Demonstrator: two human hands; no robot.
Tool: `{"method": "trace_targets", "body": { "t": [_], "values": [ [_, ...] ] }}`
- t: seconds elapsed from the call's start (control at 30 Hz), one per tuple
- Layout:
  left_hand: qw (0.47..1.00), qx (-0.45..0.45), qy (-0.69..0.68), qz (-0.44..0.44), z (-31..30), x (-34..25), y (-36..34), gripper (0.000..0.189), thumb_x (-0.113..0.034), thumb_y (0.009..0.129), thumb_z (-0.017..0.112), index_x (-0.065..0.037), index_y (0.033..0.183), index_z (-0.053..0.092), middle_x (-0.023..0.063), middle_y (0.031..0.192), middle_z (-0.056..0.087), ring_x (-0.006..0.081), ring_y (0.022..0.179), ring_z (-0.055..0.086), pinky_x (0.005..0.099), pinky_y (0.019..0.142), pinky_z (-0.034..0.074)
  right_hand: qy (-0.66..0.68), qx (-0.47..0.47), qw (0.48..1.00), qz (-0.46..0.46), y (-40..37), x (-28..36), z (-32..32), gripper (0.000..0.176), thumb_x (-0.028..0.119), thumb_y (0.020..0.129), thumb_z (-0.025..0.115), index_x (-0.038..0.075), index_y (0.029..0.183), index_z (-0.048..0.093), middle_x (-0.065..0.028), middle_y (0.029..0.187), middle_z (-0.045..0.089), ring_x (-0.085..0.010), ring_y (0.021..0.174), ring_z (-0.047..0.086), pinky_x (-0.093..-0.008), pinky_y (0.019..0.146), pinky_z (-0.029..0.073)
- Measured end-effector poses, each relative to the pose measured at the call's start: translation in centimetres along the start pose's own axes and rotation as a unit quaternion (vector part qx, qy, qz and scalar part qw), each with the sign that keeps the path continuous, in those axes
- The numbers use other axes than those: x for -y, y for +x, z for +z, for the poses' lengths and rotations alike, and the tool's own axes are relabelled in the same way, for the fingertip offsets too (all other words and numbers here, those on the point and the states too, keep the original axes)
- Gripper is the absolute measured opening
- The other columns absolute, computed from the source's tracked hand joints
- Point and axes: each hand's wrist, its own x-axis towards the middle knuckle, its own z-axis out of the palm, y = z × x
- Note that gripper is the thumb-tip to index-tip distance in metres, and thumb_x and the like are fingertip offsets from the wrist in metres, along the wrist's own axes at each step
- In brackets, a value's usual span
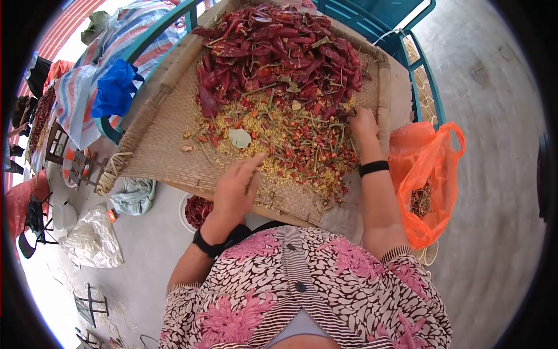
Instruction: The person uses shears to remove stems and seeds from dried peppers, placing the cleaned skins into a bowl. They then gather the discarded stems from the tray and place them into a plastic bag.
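Dried red chillies lie heaped at the far side of a woven tray. Nearer to me spreads a loose layer of yellow chilli seeds, mixed with stems and red scraps. My left hand hovers at the near edge of the seeds, its fingers stretched out and nothing visible in them. At the tray's right side, my right hand has its fingers curled together beside the chillies; a small dark bit shows at the fingertips, too small to name. A pale flat piece rests on the seeds.
An orange plastic bag with dry scraps hangs right of the tray. Teal metal frames stand behind and beside it. A blue bag is at the left. Below the tray sits a white container of chillies.
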Motion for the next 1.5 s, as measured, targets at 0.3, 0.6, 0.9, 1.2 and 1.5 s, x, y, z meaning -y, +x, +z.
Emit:
{"method": "trace_targets", "body": {
  "t": [0.3, 0.6, 0.9, 1.2, 1.5],
  "values": [
    [0.996, -0.013, 0.078, 0.027, 0.2, 0.6, 0.0, 0.032, 0.002, 0.082, 0.061, -0.006, 0.113, 0.062, 0.0146, 0.102, 0.062, 0.0320, 0.095, 0.061, 0.0378, 0.082, 0.049, 0.210, -0.002, 0.977, -0.047, -2.6, -1.1, -2.1, 0.029, 0.027, 0.084, 0.061, 0.003, 0.098, 0.064, -0.0189, 0.092, 0.067, -0.0361, 0.092, 0.063, -0.0426, 0.077, 0.048],
    [0.997, -0.001, 0.049, 0.062, 2.8, -2.7, 4.4, 0.068, -0.009, 0.078, 0.070, -0.006, 0.139, 0.040, 0.0190, 0.132, 0.047, 0.0359, 0.124, 0.043, 0.0418, 0.103, 0.036, 0.323, 0.046, 0.943, -0.063, -14.2, 7.7, -9.6, 0.021, 0.022, 0.088, 0.060, 0.001, 0.093, 0.061, -0.0150, 0.076, 0.063, -0.0287, 0.072, 0.062, -0.0388, 0.067, 0.046],
    [0.995, 0.000, -0.087, 0.056, 4.5, -2.0, 4.5, 0.054, 0.007, 0.082, 0.061, -0.006, 0.132, 0.045, 0.0112, 0.126, 0.055, 0.0238, 0.113, 0.054, 0.0339, 0.090, 0.046, 0.396, 0.072, 0.903, -0.151, -19.1, 10.4, -11.4, 0.015, 0.014, 0.087, 0.062, 0.003, 0.096, 0.059, -0.0138, 0.084, 0.061, -0.0277, 0.074, 0.061, -0.0367, 0.067, 0.047],
    [0.937, -0.007, -0.339, -0.078, 5.2, -0.1, 3.2, 0.012, -0.007, 0.097, 0.052, -0.004, 0.108, 0.047, 0.0039, 0.098, 0.057, 0.0113, 0.088, 0.051, 0.0248, 0.080, 0.045, 0.208, -0.072, 0.964, -0.153, -12.0, 4.8, -8.9, 0.018, 0.018, 0.089, 0.058, 0.002, 0.098, 0.059, -0.0157, 0.090, 0.063, -0.0358, 0.087, 0.061, -0.0435, 0.074, 0.047],
    [0.931, -0.017, -0.297, -0.210, 4.7, -0.1, 3.3, 0.019, -0.009, 0.086, 0.067, -0.006, 0.097, 0.052, -0.0046, 0.075, 0.048, 0.0038, 0.066, 0.041, 0.0217, 0.058, 0.037, 0.040, 0.035, 0.997, -0.060, -1.2, 4.3, -1.3, 0.027, 0.026, 0.085, 0.062, 0.004, 0.100, 0.061, -0.0195, 0.099, 0.065, -0.0386, 0.099, 0.061, -0.0494, 0.079, 0.047]
  ]
}}
